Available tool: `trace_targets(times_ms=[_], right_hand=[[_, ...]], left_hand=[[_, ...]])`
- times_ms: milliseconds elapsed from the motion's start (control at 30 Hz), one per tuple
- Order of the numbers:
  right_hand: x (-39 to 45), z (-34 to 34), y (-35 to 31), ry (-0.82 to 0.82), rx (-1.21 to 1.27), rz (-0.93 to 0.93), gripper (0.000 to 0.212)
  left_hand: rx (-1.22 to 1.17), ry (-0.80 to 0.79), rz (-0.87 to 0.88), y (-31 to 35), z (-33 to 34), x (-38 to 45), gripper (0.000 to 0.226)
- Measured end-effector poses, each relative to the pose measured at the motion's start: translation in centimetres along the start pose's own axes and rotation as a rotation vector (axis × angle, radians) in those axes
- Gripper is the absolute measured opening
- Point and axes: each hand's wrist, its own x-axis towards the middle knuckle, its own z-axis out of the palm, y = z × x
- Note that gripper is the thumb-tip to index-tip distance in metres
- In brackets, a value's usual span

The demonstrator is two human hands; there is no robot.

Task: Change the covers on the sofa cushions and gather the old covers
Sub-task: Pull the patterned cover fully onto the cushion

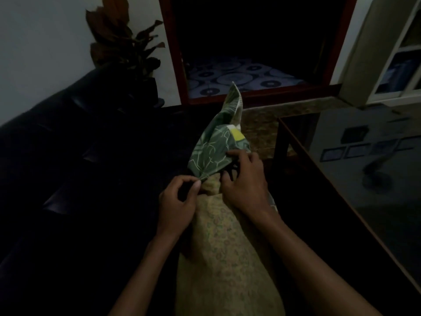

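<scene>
A tan patterned cushion (225, 252) lies lengthwise in front of me, its far end narrowed. A green leaf-print cover (218, 142) with a yellow patch sits over that far end and stands up in a peak. My left hand (176, 201) pinches the cover's open edge at the left between thumb and fingertips. My right hand (243, 179) grips the same edge on the right, fingers curled into the fabric. Both hands are at the point where cover and cushion meet. The room is dim.
A dark sofa (68, 144) fills the left side. A glass-topped table (364, 167) with a wooden rim stands at the right. A potted plant (127, 46) and a red-framed doorway (250, 96) lie ahead, and a white cabinet (387, 53) is at the far right.
</scene>
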Motion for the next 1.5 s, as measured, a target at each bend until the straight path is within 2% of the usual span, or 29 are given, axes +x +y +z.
trace_targets(times_ms=[167,267,333,400,533,600,667,733,833,967,1100,1200,1300,1367,1433,1500], right_hand=[[-1.2,0.3,0.2,0.224,0.034,0.014,0.044],[-1.6,0.6,0.9,0.284,0.064,0.107,0.049],[-1.6,0.9,1.0,0.237,-0.007,0.176,0.047],[-1.3,1.2,0.9,0.138,-0.066,0.197,0.045],[-1.9,-0.6,0.2,0.014,-0.023,0.063,0.039],[-3.3,-2.5,-0.3,-0.075,-0.042,0.009,0.038],[-5.3,-3.4,-0.6,-0.18,-0.105,-0.056,0.043],[-6.6,-2.9,-0.2,-0.214,-0.095,-0.079,0.049],[-6.4,-1.5,0.4,-0.205,0.001,-0.043,0.054],[-6.1,-0.9,0.2,-0.129,0.058,-0.044,0.054],[-6.2,-0.6,1.1,-0.073,0.031,0.048,0.049],[-6.3,-0.1,1.2,-0.149,-0.025,0.123,0.031],[-6.5,0.9,0.2,-0.217,0.003,-0.011,0.018],[-6.2,1.1,-0.2,-0.325,0.104,-0.079,0.02],[-5.6,0.5,-0.1,-0.409,0.14,-0.1,0.026],[-4.9,0.1,0.8,-0.381,-0.006,-0.098,0.041]], left_hand=[[-0.047,-0.08,0.152,2.7,-0.8,-2.2,0.016],[-0.056,-0.151,-0.002,3.2,-0.8,-3.1,0.032],[0.028,-0.229,-0.154,3.4,-0.5,-2.9,0.049],[0.123,-0.243,-0.213,3.5,-0.1,-2.7,0.056],[0.207,-0.086,-0.139,3.0,0.2,-2.2,0.035],[0.253,-0.017,-0.112,2.3,0.1,-2.2,0.033],[0.246,0.054,-0.1,1.4,0.0,-2.5,0.034],[0.19,0.101,-0.065,1.0,-0.1,-2.7,0.029],[0.122,0.034,0.023,1.2,-0.7,-3.0,0.013],[0.118,-0.143,0.045,1.2,-3.4,-4.1,0.029],[0.191,-0.2,-0.13,0.1,-5.0,-4.3,0.027],[0.154,-0.175,-0.156,0.6,-5.2,-4.2,0.021],[0.038,-0.23,-0.21,2.5,-4.9,-4.0,0.063],[0.174,-0.323,-0.274,2.8,-4.6,-3.5,0.089],[0.327,-0.402,-0.323,2.2,-4.8,-3.0,0.095],[0.349,-0.42,-0.35,1.3,-5.7,-2.4,0.09]])
